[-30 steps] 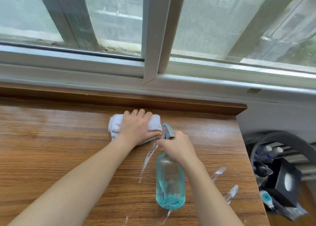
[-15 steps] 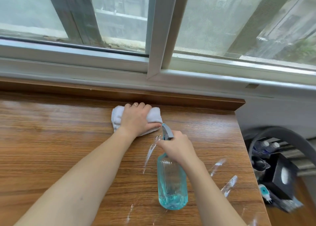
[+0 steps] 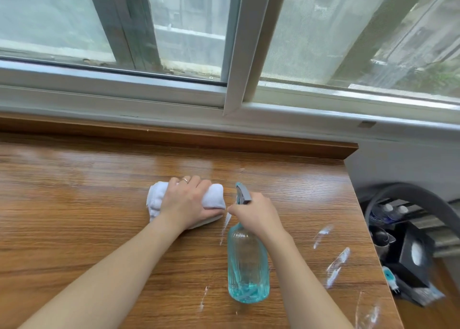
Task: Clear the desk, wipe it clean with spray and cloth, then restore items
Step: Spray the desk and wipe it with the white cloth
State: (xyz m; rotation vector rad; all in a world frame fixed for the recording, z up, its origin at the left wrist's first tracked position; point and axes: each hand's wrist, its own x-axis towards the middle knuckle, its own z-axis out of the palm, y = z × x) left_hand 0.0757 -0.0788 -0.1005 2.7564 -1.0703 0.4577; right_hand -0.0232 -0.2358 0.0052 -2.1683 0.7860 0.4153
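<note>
Under left hand (image 3: 190, 203): cloth (image 3: 159, 199) (bunched, white)

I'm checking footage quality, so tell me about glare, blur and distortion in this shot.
Head view: soft daylight through the window leaves pale glare on the desk; wide-angle bending curves the sill; items at the right edge are smeared; hands, cloth and bottle are sharp.

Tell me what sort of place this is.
Likely a room at home: a wooden desk under a sliding window, household clutter beside it, including a black tissue box.
</note>
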